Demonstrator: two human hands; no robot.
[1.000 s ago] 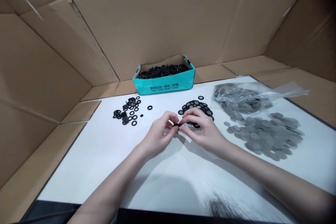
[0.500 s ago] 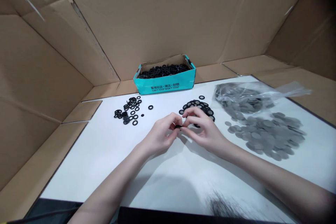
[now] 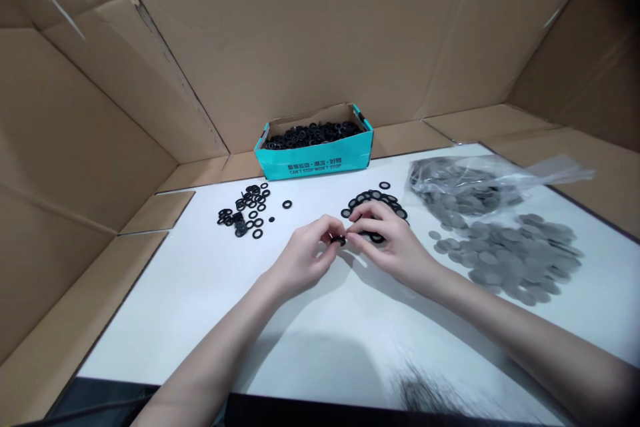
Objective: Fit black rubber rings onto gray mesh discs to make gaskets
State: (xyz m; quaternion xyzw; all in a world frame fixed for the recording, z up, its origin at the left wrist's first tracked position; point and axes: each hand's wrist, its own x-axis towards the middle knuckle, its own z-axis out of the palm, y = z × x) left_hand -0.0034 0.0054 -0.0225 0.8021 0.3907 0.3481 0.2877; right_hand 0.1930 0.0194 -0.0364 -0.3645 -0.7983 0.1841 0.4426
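My left hand [image 3: 306, 253] and my right hand [image 3: 389, 240] meet at the middle of the white table [image 3: 210, 307], fingertips pinched together on a small black ring [image 3: 339, 239]. Just behind my right hand lies a pile of black rings [image 3: 376, 200]. A scatter of smaller black rings [image 3: 245, 212] lies to the left of my left hand. To the right of my right hand spreads a heap of grey round discs [image 3: 505, 255].
A teal box [image 3: 315, 159] full of black rings stands at the table's far edge. A clear plastic bag [image 3: 470, 188] holding grey discs lies at the back right. Brown cardboard walls [image 3: 320, 33] enclose the table on three sides.
Both hands stay pinched on the black ring at the same spot; the fingers have shifted slightly around it. Nothing else has moved.
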